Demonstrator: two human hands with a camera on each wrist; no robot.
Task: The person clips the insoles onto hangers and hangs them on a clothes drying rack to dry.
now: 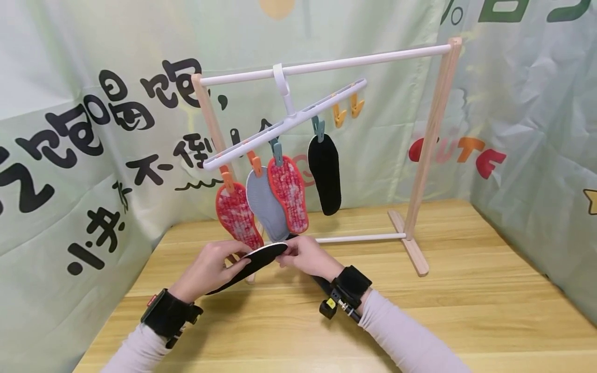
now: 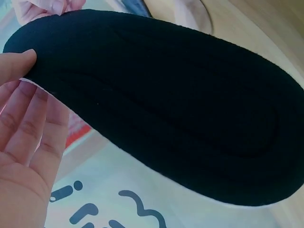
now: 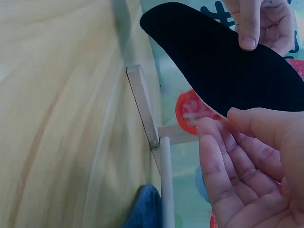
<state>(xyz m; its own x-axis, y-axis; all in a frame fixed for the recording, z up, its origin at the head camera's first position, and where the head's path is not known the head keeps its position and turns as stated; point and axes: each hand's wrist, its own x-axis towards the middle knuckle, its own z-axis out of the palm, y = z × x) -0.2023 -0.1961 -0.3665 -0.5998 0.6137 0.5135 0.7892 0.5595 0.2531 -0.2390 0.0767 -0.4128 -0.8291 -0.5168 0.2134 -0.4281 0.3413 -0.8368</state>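
Note:
A black insole [image 1: 258,263] with a thin white edge is held tilted above the table by both hands. My left hand [image 1: 212,267] pinches it, thumb on the black face and the other fingers behind, as the left wrist view shows. At the insole's upper end, the thumb and fingertips of my right hand [image 1: 310,256] pinch the edge. Just behind the hands hang a red patterned insole [image 1: 237,215], a grey insole [image 1: 266,202] and a second red patterned insole [image 1: 289,194]. Farther right, another black insole [image 1: 325,176] hangs from a teal clip [image 1: 318,128].
A white clip hanger [image 1: 284,124] hangs slanted from the rack's top bar [image 1: 368,59]. Two yellow clips [image 1: 339,115] hold nothing. The rack's wooden foot [image 1: 410,243] stands on the wooden table [image 1: 466,290]. In the right wrist view, a dark blue shape [image 3: 146,209] lies beside the lower bar.

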